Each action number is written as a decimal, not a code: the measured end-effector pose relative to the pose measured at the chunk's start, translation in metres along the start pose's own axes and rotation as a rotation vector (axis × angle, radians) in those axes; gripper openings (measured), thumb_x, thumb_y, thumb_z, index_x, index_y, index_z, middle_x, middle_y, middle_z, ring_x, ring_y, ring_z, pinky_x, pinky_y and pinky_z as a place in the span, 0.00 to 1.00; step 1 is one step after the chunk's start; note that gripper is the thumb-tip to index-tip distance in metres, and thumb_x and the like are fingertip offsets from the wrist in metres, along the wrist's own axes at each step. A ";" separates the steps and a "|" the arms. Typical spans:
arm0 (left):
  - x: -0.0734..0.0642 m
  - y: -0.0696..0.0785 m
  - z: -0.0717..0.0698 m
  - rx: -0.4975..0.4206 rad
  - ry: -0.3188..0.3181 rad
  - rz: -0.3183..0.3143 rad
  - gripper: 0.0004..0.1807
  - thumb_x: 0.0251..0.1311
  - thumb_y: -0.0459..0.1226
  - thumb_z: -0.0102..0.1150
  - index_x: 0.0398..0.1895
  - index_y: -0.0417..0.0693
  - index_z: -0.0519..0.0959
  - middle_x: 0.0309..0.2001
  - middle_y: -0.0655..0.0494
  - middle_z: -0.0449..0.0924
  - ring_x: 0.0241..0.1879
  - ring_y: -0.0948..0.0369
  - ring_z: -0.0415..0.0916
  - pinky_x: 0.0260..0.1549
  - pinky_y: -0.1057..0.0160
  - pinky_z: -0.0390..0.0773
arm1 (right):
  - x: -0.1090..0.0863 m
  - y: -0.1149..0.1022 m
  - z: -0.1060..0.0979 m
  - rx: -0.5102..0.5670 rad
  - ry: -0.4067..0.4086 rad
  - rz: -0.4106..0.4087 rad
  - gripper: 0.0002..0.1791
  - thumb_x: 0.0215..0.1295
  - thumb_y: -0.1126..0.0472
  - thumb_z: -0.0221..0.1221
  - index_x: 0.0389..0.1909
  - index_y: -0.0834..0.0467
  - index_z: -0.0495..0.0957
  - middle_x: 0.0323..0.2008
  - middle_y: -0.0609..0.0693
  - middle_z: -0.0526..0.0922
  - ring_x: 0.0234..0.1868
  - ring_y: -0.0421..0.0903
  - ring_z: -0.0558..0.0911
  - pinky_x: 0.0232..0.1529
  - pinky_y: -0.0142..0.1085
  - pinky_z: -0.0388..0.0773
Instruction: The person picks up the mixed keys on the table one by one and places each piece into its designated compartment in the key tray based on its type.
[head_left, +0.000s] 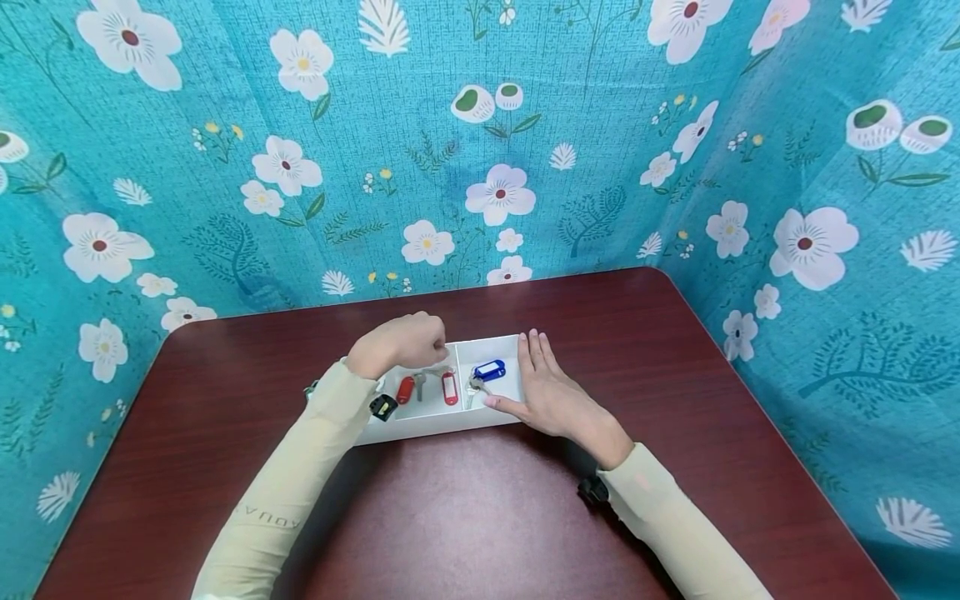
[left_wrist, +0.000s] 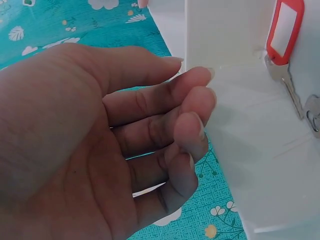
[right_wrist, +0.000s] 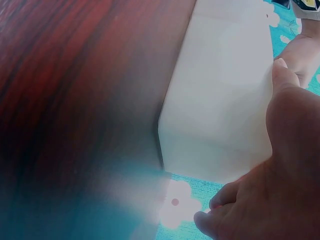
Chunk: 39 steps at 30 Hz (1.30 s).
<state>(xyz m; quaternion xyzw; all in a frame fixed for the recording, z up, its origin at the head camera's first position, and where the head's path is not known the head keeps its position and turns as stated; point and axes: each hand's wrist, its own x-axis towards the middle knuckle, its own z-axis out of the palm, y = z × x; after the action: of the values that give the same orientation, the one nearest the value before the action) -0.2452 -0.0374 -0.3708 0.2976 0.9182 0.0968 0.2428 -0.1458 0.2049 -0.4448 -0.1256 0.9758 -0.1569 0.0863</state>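
A white compartment tray lies on the table. My left hand is over its far rim, fingers loosely curled and nothing visible between them. In the left wrist view the thumb and index fingertip are close together beside the tray's divider. Keys with a red tag and another red tag lie in the compartment below. Keys with a blue tag lie in the right compartment. My right hand rests against the tray's right end, fingers straight, thumb over the near side.
The dark red wooden table extends around the tray. Behind it and at the sides hangs a teal flowered cloth. The left forearm hides much of the tray's left end.
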 end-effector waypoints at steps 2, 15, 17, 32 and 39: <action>-0.001 0.001 0.001 -0.006 0.007 -0.004 0.20 0.74 0.39 0.57 0.19 0.49 0.79 0.17 0.59 0.61 0.19 0.62 0.62 0.23 0.66 0.68 | 0.000 0.000 0.000 0.002 0.000 0.000 0.67 0.68 0.22 0.52 0.84 0.68 0.36 0.85 0.69 0.37 0.87 0.66 0.39 0.85 0.55 0.51; -0.027 0.000 -0.003 0.011 0.086 0.021 0.13 0.74 0.39 0.57 0.31 0.50 0.88 0.20 0.59 0.75 0.21 0.62 0.70 0.26 0.65 0.73 | 0.000 0.001 0.002 -0.063 0.015 0.004 0.67 0.68 0.19 0.48 0.84 0.67 0.37 0.85 0.68 0.37 0.87 0.65 0.39 0.86 0.57 0.47; -0.032 -0.001 -0.004 0.014 0.100 0.029 0.13 0.74 0.39 0.58 0.32 0.50 0.88 0.20 0.59 0.76 0.21 0.63 0.70 0.26 0.65 0.73 | 0.000 0.002 0.003 -0.072 0.019 0.005 0.67 0.68 0.20 0.48 0.84 0.67 0.37 0.85 0.68 0.37 0.87 0.65 0.39 0.86 0.57 0.47; -0.065 -0.032 -0.014 -0.047 0.179 0.002 0.15 0.75 0.41 0.60 0.55 0.43 0.87 0.45 0.50 0.91 0.32 0.61 0.80 0.36 0.62 0.83 | 0.001 0.001 0.002 -0.066 0.009 -0.007 0.67 0.68 0.19 0.47 0.84 0.66 0.36 0.85 0.67 0.35 0.87 0.64 0.37 0.86 0.56 0.47; -0.078 -0.045 -0.013 -0.063 0.201 -0.030 0.15 0.74 0.41 0.60 0.55 0.42 0.86 0.42 0.50 0.90 0.32 0.60 0.79 0.33 0.62 0.82 | 0.000 0.001 0.002 -0.058 0.011 -0.002 0.66 0.68 0.20 0.48 0.84 0.66 0.36 0.85 0.67 0.35 0.87 0.64 0.38 0.86 0.56 0.48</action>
<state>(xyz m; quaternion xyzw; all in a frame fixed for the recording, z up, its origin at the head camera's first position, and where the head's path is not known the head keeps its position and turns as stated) -0.2190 -0.1204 -0.3432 0.2650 0.9387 0.1515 0.1603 -0.1458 0.2057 -0.4469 -0.1279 0.9803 -0.1291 0.0771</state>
